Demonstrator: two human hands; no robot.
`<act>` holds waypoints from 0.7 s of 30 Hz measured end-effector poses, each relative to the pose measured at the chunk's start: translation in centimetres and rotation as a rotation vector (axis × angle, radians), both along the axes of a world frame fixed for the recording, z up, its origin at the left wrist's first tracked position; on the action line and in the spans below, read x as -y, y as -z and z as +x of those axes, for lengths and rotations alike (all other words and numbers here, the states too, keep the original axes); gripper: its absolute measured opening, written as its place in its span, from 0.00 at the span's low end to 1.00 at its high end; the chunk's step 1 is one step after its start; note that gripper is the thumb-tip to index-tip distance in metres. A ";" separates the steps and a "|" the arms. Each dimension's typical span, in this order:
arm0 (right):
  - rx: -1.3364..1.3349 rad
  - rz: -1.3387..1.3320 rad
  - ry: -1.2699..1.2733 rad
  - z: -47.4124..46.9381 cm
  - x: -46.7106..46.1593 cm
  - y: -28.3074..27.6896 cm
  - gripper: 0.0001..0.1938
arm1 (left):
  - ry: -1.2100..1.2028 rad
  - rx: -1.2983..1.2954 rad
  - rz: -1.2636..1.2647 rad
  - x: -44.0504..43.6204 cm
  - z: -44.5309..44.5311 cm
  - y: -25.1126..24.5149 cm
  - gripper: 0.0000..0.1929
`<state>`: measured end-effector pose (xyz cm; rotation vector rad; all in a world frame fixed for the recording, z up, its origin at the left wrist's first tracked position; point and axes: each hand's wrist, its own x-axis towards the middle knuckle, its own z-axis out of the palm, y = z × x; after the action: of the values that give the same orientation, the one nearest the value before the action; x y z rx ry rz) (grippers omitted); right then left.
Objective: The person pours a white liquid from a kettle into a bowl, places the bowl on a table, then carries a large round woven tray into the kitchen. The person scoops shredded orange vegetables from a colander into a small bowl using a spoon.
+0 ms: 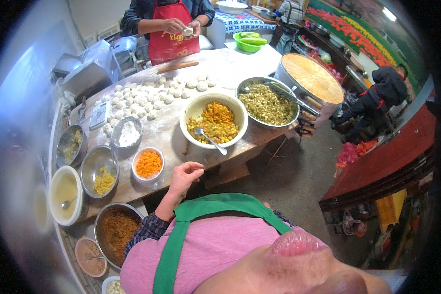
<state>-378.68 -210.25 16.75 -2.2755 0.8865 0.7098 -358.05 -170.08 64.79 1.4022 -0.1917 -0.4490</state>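
Note:
My left hand [183, 178] hovers at the table's near edge with nothing held, its fingers loosely curled and a little apart. Only a sliver of what seems to be my right hand [267, 205] shows past the green apron; its fingers are hidden. Just beyond my left hand stands a cream plastic bowl [184, 123] of mixed chopped filling [216, 126], a metal spoon [210, 140] resting in it. Left of the hand is a small white bowl of diced orange vegetable [149, 164]. A metal basin of chopped green filling [266, 103] sits farther right with a slotted utensil [284, 93] across it.
Many dough pieces [143, 99] lie on the floured table [169, 128], near a rolling pin [178, 67] and a flour bowl [128, 134]. Several basins line the left side. Across the table, a person in a red apron [174, 33] handles dough. A large steamer [312, 81] stands right.

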 end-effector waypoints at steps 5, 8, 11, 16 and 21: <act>-0.048 -0.108 -0.216 0.2 1.2 3.1 0.24 | -0.036 0.021 -0.025 -0.8 0.0 0.4 0.08; -0.013 -0.022 -0.187 1.7 0.5 0.6 0.23 | -0.076 -0.001 -0.028 -1.5 -0.4 0.5 0.08; 0.090 0.020 -0.138 3.3 -1.1 -4.6 0.22 | -0.117 -0.029 -0.017 -2.5 -1.0 0.7 0.08; 0.194 0.082 -0.172 7.1 -3.9 -12.6 0.21 | -0.226 -0.035 0.015 -5.1 -1.2 2.0 0.08; 0.168 0.136 -0.282 9.7 -4.7 -15.7 0.21 | -0.307 -0.159 0.094 -9.5 -4.3 5.2 0.11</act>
<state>-368.98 -205.56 32.47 -2.3201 0.4310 0.6642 -362.36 -160.62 59.56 1.4507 0.1745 -0.3148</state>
